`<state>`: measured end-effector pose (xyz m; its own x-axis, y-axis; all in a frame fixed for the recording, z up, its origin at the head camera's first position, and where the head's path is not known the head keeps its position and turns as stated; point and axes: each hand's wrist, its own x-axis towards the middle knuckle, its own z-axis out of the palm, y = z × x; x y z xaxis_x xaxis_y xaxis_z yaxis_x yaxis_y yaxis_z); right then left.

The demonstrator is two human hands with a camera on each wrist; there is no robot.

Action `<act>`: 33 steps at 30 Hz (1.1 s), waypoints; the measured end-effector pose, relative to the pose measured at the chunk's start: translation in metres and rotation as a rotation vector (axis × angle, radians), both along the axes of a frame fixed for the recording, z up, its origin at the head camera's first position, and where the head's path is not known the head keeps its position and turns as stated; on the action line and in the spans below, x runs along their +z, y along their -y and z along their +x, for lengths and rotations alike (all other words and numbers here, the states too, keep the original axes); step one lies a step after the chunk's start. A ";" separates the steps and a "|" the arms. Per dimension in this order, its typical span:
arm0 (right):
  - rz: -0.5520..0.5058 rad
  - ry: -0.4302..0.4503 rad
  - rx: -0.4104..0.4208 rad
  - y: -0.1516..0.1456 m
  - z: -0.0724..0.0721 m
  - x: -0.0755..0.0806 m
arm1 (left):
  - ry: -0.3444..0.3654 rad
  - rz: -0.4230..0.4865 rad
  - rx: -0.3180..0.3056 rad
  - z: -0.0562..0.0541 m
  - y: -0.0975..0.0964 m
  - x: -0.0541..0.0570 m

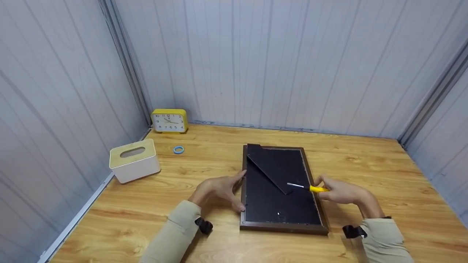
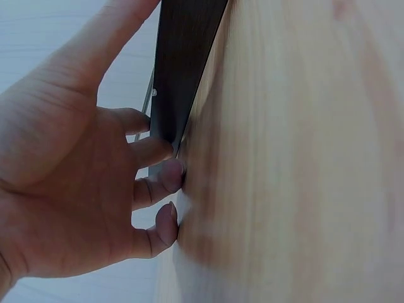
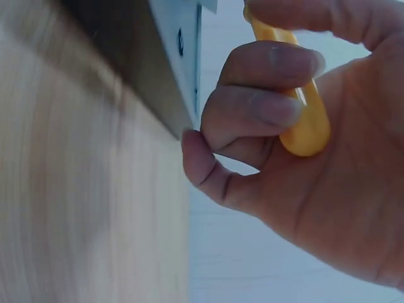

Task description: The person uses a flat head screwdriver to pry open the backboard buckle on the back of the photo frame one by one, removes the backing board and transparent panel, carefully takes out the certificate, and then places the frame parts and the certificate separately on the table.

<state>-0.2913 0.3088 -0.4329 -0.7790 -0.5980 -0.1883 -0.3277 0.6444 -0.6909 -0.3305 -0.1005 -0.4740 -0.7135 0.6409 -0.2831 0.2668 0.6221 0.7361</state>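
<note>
A dark picture frame lies back side up on the table, its black easel stand slanting across the backing. Along its left edge is my left hand, thumb and fingers spread. In the left wrist view, the fingertips of that left hand touch the side of the frame low down by the tabletop. My right hand, at the right edge, grips a screwdriver whose metal tip points left over the backing. The right wrist view shows curled fingers around the screwdriver's yellow handle.
A yellow alarm clock stands at the back left corner. In front of it are a white tissue box with a wooden lid and a small blue ring. Pale panel walls enclose the wooden table at back and sides.
</note>
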 end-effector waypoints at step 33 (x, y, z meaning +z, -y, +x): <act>-0.384 0.090 -0.111 0.096 0.013 -0.031 | -0.044 -0.062 0.007 -0.001 0.000 0.002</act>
